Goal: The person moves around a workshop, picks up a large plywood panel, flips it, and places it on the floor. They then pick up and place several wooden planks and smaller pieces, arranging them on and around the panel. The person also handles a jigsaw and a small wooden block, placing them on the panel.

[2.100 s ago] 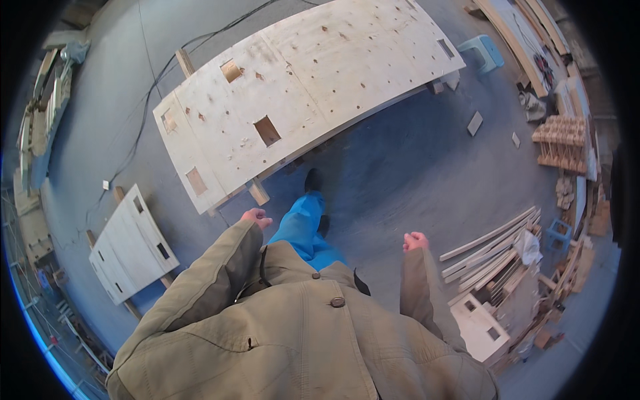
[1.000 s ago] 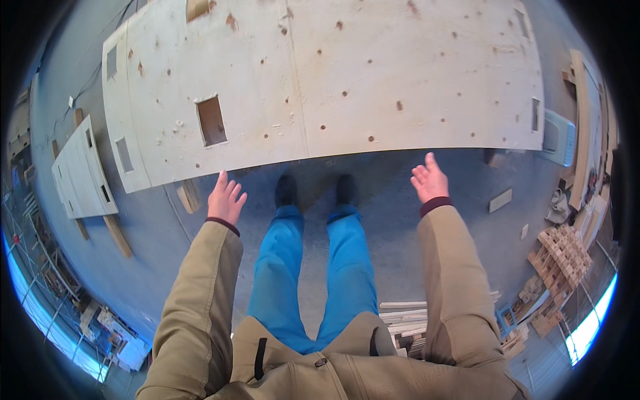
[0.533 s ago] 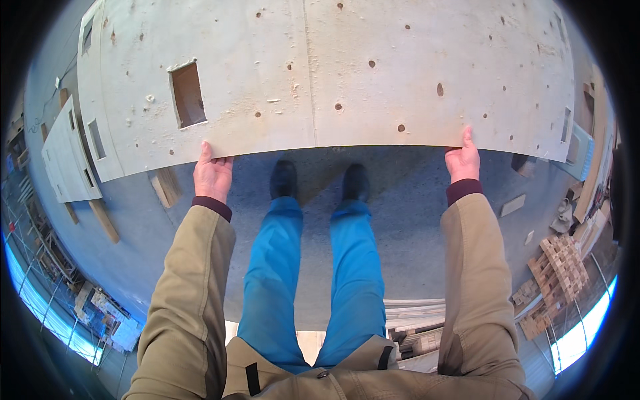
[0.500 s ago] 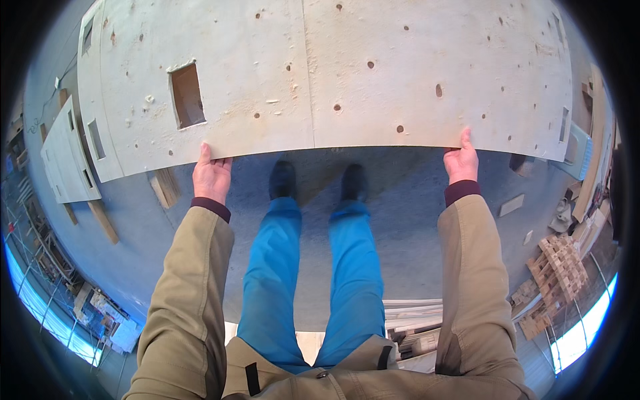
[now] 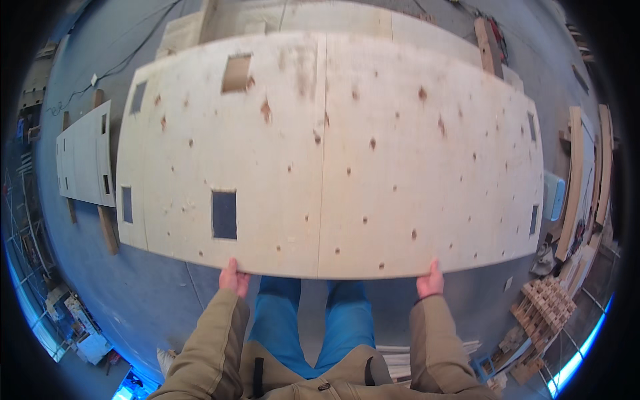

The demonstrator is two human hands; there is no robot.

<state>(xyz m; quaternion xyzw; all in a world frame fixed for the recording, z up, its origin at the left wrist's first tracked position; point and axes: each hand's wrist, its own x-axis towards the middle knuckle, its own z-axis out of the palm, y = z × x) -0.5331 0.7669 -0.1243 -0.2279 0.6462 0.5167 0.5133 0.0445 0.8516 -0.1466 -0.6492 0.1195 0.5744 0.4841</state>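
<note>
A large pale plywood panel [image 5: 373,167] with dark knots and several rectangular cut-outs spans the view in front of me. Its near edge is gripped from both sides of my legs. My left hand [image 5: 234,279] has its thumb on top of the edge, below a cut-out, fingers curled underneath. On the right part of the same edge, my right hand [image 5: 431,281] holds on likewise, thumb above and fingers mostly hidden under the wood. Through the nearer cut-outs the grey floor shows.
Another wooden panel [image 5: 300,17] lies beyond the far edge. A smaller panel with cut-outs [image 5: 85,157] rests on wooden beams at the left. At the right are a light-blue case [image 5: 553,196], long boards [image 5: 570,180] and stacked wood blocks [image 5: 543,303]. A dark cable [image 5: 127,60] crosses the far-left floor.
The panel and both hands now appear lower in the view, and the panel's far edge has come into sight. Both hands still grip its near edge.
</note>
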